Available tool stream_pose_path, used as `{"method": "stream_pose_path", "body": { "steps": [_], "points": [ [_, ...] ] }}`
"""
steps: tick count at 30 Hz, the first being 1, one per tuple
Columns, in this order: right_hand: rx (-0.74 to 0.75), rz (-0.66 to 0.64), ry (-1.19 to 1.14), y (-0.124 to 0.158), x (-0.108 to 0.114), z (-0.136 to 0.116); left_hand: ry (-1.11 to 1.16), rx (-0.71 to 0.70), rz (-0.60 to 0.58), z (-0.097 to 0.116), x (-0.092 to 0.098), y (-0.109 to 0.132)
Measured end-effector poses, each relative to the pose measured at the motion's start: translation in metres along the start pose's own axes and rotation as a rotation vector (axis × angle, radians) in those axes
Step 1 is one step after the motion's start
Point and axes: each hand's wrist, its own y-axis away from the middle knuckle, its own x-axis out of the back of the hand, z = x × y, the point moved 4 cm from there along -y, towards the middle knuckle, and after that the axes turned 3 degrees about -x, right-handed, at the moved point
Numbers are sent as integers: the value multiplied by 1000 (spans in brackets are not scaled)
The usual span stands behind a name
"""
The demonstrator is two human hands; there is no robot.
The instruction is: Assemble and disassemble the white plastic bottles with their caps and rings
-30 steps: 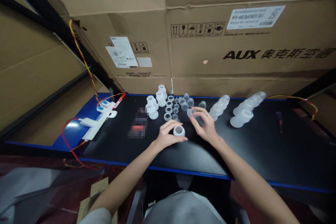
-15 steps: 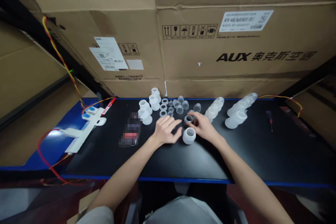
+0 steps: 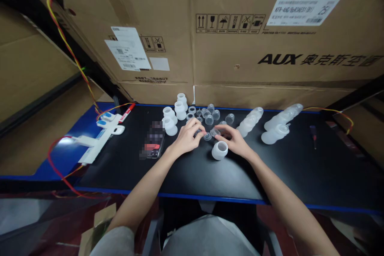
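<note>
Over the middle of the table, my left hand (image 3: 189, 135) pinches a small clear disc with a raised centre (image 3: 207, 136) by its edge. My right hand (image 3: 234, 140) grips a clear plastic ring (image 3: 215, 132), tilted, close to the disc but seemingly apart from it. Just below the right fingers stands an open white translucent bottle (image 3: 220, 150), upright and touched by neither hand. Beyond the hands lie several clear domed caps (image 3: 209, 119) and clear rings (image 3: 192, 110), some of them partly hidden by my left fingers.
Several white open bottles (image 3: 170, 126) stand at left, beside a phone (image 3: 154, 144). Rows of bottles with clear domed tops (image 3: 250, 122) stand at right, with a screwdriver (image 3: 313, 137) farther over. A power strip (image 3: 100, 138) lies left. Cardboard (image 3: 228, 60) walls the back.
My left hand has moved from open fingers to a pinch on the small clear disc. My right hand has taken up the ring and tilted it. The view has shifted slightly.
</note>
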Motion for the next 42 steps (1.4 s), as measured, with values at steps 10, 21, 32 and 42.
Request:
{"method": "stream_pose_path", "body": {
  "steps": [10,21,32,42],
  "points": [
    [-75,152,-367,-3,3,-2,1194,593,96,-24,-45,5],
    [-166,106,-569,-4,-11,6,1256,712,210,-31,-52,12],
    [-201,-2,-658,-4,-19,7,1030,535,389,-14,-52,13],
    [-184,37,-611,-2,-19,9,1197,478,236,6,-61,19]
  ]
}}
